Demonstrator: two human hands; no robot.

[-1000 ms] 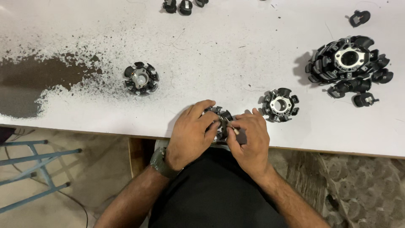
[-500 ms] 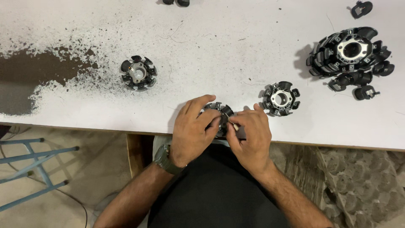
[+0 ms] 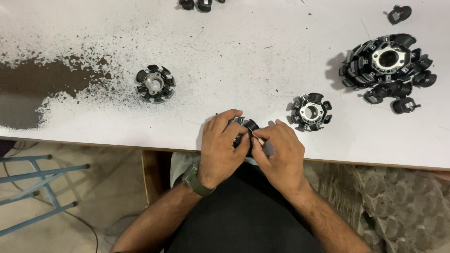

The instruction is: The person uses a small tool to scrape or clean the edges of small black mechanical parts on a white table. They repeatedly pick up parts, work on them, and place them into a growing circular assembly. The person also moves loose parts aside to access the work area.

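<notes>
A white worktop (image 3: 262, 56), its coating worn through to a dark brown patch (image 3: 28, 93) at the left, fills the upper part of the view; below its near edge a blue metal frame (image 3: 33, 197) stands on a pale floor.

At the near edge of the worktop a small black round part with radial teeth and a metal core (image 3: 247, 127) is held between both hands. The left hand (image 3: 220, 147), an olive wristwatch (image 3: 194, 180) on its wrist, is curled over the part from the left, its fingers closed on the rim. The right hand (image 3: 281, 154) is closed against the part from the right, thumb and forefinger pinched at its side on what looks like a small pale piece; what that piece is cannot be told. Most of the part is hidden under the fingers.

The step in hand is judged to be fine fitting work on one tooth of the part. The next move would call for a steady left-hand grip and a small, precise push or turn from the right fingertips.

A similar toothed ring with a silver centre (image 3: 310, 111) lies just beyond the right hand, another toothed ring (image 3: 154, 83) lies well apart to the left, and a heap of larger black toothed rings (image 3: 386, 65) sits at the far right.
</notes>
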